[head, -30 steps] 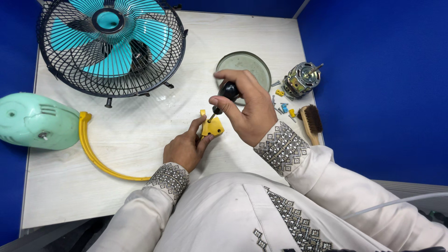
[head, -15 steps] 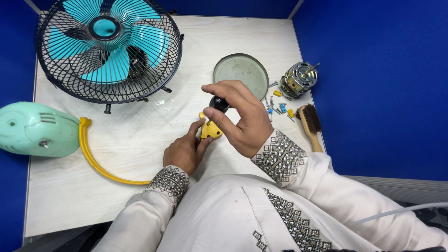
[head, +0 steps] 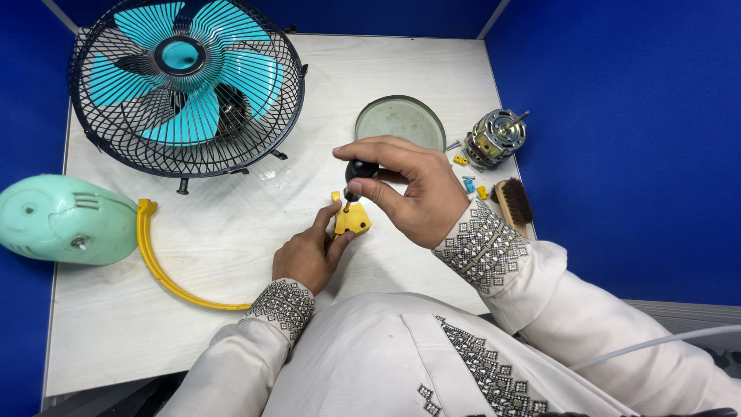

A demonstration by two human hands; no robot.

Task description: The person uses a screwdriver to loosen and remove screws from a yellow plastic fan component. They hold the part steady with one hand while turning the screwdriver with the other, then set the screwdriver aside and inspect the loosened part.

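My left hand [head: 310, 249] pinches a small yellow plastic part [head: 353, 220] against the pale wooden table [head: 231, 224]. My right hand [head: 409, 189] is closed around a black-handled screwdriver [head: 360, 171], held upright with its tip down on the yellow part. Both sleeves are white with dark patterned cuffs.
A black wire fan cage with teal blades [head: 185, 81] lies at the back left. A mint green housing [head: 65, 220] and a curved yellow bracket [head: 166, 270] are at the left. A round greenish lid [head: 400, 120], a small motor [head: 495, 137], a brush [head: 512, 202] and small loose parts [head: 467, 181] sit at the right.
Both hands have stayed on the yellow part and the screwdriver. My right hand has turned slightly around the screwdriver handle.
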